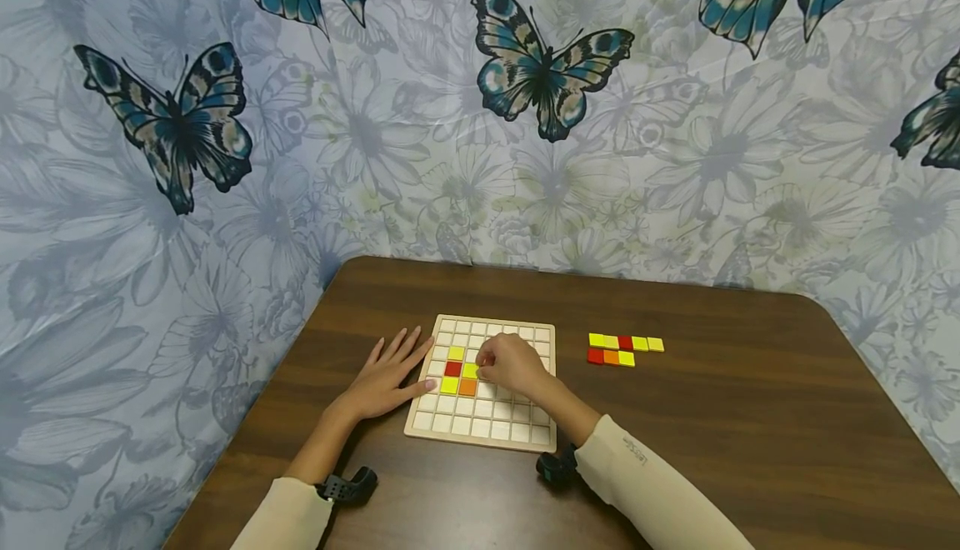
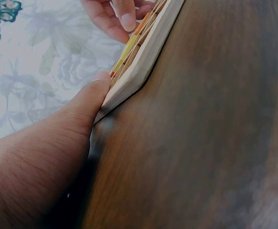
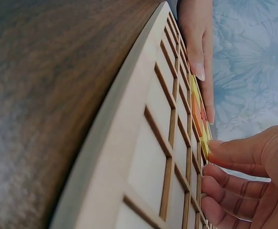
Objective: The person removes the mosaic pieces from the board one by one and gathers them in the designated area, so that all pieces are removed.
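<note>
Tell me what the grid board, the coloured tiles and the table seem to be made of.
Grid board: probably pale wood, matte, with brownish strips that look cut.
Coloured tiles: perhaps plastic or painted wood; the flat, even colour leaves it open.
Table: dark wood or laminate, with streaky grain and a soft sheen.

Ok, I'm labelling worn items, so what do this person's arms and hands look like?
The left sleeve and right sleeve are cream; the right one bears dark lettering, too small to read. A black left wrist device and black right wrist device are worn. The left hand and right hand are ungloved.
</note>
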{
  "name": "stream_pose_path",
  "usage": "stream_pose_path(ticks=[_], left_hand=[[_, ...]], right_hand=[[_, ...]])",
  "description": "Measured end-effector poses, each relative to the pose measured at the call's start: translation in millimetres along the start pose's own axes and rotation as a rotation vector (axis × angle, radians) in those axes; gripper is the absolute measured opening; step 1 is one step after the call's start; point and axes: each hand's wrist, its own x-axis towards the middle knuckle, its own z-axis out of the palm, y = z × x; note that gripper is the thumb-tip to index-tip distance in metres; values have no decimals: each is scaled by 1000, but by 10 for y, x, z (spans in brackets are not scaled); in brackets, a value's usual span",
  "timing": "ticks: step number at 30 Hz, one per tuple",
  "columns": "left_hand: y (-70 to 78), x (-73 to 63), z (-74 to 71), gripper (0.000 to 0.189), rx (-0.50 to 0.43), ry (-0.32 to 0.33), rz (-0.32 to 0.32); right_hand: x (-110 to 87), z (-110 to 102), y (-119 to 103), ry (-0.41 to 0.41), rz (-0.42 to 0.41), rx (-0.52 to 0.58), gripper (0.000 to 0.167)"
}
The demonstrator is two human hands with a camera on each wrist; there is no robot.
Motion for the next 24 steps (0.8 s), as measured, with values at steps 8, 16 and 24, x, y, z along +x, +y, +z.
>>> stream_pose_path(ticks=[8,16,24], left_hand=[[23,-3,-13,82,-10,-5,0],[7,-4,0,82,-8,-5,-3],[2,5,1,82,-8,-9,-8]], right_hand=[[22,-3,-15,-9,18,22,7],[25,-7,-60,10,21,20,10],[3,-29,-93,64,-5,27,11]])
